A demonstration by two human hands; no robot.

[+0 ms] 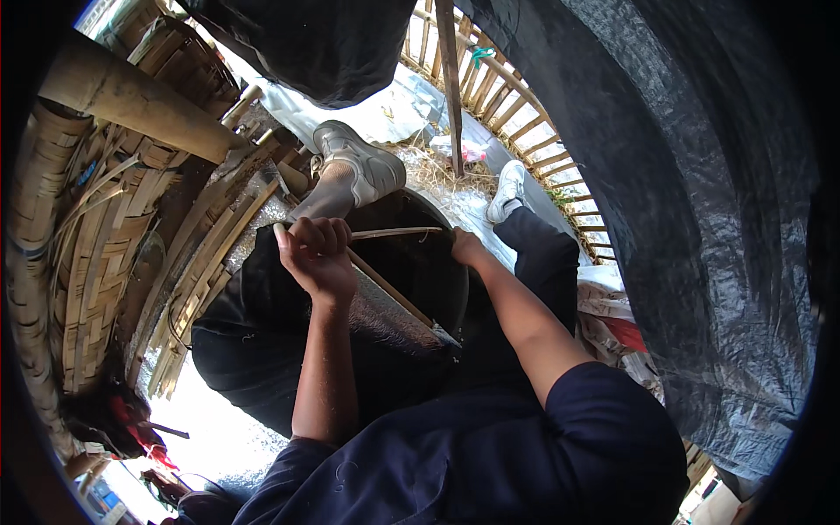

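A thin pale bamboo strip point(398, 232) stretches nearly level between my two hands, above my lap. My left hand point(319, 258) is closed in a fist around its left end, thumb pointing up and outward. At the right end, my right hand point(468, 248) grips the strip with the fingers mostly turned away from view. Below the strip, a second, straight bamboo stick point(389, 287) slants across my lap, beside a grey, shiny surface point(394, 319). A dark round-rimmed thing point(457, 302) curves between my legs; its kind is unclear in the shade.
Woven bamboo panels point(105, 271) and a thick bamboo pole point(140, 101) stand at the left, with split bamboo slats point(210, 289) beside my leg. Black plastic sheeting point(700, 219) hangs at the right. A slatted bamboo fence point(534, 136) and a wooden post point(451, 87) stand ahead.
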